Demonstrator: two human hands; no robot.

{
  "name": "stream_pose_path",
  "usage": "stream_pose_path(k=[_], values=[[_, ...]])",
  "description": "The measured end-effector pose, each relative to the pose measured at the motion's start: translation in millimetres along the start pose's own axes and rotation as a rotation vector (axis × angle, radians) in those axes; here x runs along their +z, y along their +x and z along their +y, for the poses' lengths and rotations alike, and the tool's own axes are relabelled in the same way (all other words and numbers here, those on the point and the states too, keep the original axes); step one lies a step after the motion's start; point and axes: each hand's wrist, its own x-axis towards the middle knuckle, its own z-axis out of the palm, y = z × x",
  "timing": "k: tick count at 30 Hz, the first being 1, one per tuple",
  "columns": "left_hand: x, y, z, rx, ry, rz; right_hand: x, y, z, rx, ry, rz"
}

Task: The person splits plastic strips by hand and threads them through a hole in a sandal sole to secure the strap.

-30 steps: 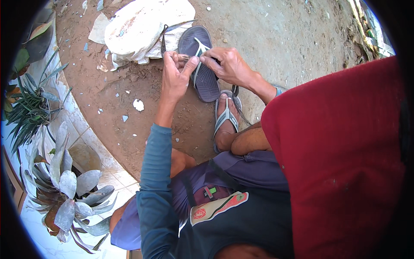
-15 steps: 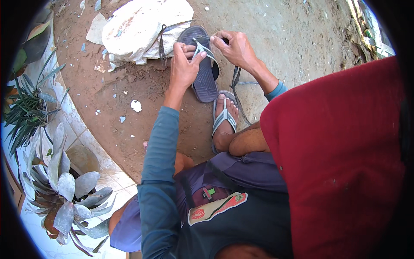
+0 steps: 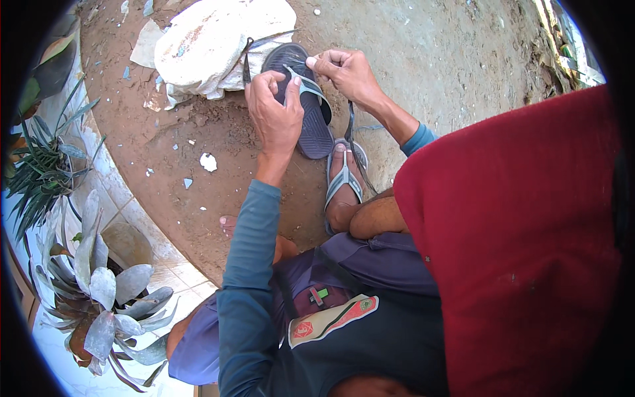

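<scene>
A left hand (image 3: 274, 120) hovers, thumb and fingers apart with nothing visible between them, as the right hand (image 3: 354, 78) pinches what looks like a thin strand (image 3: 301, 62) above a dark sandal (image 3: 315, 134) lying beneath both hands. The work appears partway: the pale gray strap (image 3: 311, 87) spans the sandal, but the strand is in the right hand's grip (whether any is fastened cannot be told). A white sack (image 3: 198, 51) sits beyond the left hand.

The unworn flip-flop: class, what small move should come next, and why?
Probably the left hand should close on the grey strap to steady it: its thumb and forefinger stand apart there, while the right hand pinches what looks like a thin strand over the unworn flip-flop.
</scene>
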Motion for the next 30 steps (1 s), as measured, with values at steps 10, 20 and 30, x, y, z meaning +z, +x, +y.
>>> stream_pose_path(k=[10,20,30], values=[[-2.7,7.0,7.8,-0.295,-0.624,-0.054,-4.0,-24.7,-29.2,0.388,0.597,-0.272],[-32.7,21.4,0.7,-0.346,-0.525,0.163,-31.5,-27.9,-24.8,-0.003,-0.215,-0.245],[-22.5,9.0,29.0,0.298,-0.21,-0.164,-14.4,-43.7,-62.3,-0.332,-0.388,-0.113]])
